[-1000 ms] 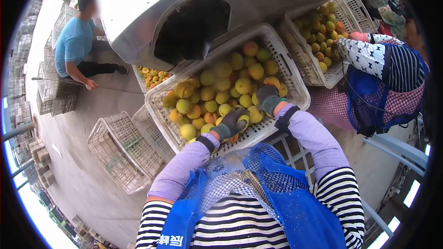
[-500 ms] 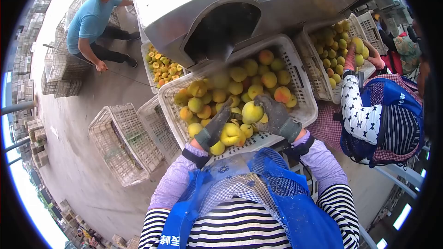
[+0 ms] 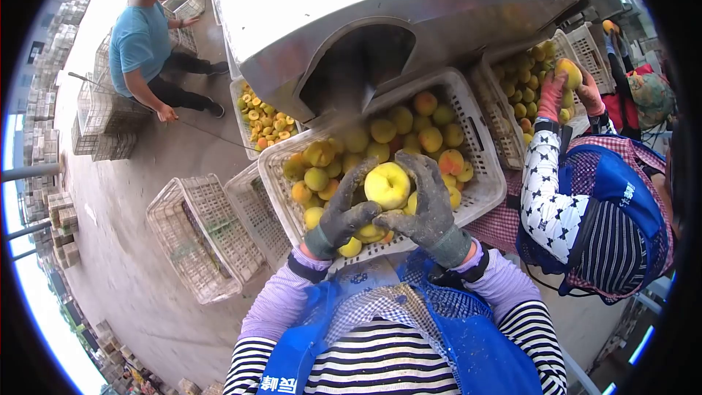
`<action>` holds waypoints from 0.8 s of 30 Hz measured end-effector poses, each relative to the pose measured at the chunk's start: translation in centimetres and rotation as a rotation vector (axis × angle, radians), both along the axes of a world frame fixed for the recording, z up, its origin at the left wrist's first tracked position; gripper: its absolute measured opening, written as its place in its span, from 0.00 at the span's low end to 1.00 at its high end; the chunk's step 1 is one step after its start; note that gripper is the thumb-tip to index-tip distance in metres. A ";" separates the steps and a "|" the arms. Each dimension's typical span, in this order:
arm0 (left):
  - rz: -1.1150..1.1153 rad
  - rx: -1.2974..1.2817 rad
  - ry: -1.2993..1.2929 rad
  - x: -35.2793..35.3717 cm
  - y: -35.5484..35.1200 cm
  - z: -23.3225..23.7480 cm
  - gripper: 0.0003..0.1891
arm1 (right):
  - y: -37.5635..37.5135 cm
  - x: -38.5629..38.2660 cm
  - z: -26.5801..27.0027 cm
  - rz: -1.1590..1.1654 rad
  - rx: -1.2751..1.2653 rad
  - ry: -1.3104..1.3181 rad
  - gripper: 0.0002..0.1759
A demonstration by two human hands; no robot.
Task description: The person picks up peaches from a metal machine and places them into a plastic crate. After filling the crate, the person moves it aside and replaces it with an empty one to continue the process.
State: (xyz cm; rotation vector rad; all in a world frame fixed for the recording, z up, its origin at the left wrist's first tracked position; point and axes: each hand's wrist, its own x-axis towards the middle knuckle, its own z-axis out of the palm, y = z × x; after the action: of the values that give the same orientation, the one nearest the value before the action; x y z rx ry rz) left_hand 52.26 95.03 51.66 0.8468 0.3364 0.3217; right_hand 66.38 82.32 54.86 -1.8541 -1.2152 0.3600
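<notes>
A large yellow peach (image 3: 387, 186) is held between my two gloved hands, above a white plastic crate (image 3: 488, 172) full of yellow, green and reddish peaches. My left hand (image 3: 342, 212), in a dark dirty glove, curls round the peach's left side. Round its right side wraps my right hand (image 3: 430, 208), in a matching glove with a green cuff. Both thumbs meet below the fruit. More peaches lie under my hands, partly hidden by them.
A metal machine with a dark chute opening (image 3: 357, 66) overhangs the crate's far side. Left of it, another crate holds cut fruit (image 3: 263, 121). Two white crates (image 3: 194, 241) stand on the floor. A co-worker (image 3: 585, 197) handles peaches at right; a person in blue (image 3: 139, 51) holds a rod.
The yellow peach has shifted slightly left and now shows a different side. My hands have come together round it. The co-worker at right has leaned in, and the person in blue has shifted.
</notes>
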 end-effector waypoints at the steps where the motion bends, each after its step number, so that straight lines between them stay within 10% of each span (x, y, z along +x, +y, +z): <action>1: 0.008 -0.003 -0.003 0.1 0.2 0.2 0.44 | 0.3 -0.1 0.3 -0.025 0.021 -0.018 0.54; 10: 0.468 0.546 0.128 1.5 5.0 2.9 0.21 | 10.4 1.9 2.0 -0.159 0.184 -0.506 0.40; 11: 0.453 0.865 0.140 0.6 5.6 1.9 0.23 | 12.4 2.9 -0.5 -0.155 0.147 -0.494 0.38; 16: 0.374 0.664 0.118 -2.3 4.2 -0.4 0.29 | 15.2 4.1 -2.2 -0.160 0.059 -0.418 0.32; 18: 0.428 1.198 0.184 -3.3 4.2 -3.4 0.30 | 15.5 4.6 -2.1 -0.111 0.056 -0.384 0.30; 24: 0.348 0.223 -0.037 -2.5 3.4 -2.3 0.29 | 18.7 5.7 -0.7 -0.095 -0.253 -0.334 0.35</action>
State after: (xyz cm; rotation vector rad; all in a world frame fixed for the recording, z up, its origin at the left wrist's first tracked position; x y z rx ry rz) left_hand 49.80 98.41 49.35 0.9996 0.4187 0.7080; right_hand 72.13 101.07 54.15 -2.2485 -1.3441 0.1601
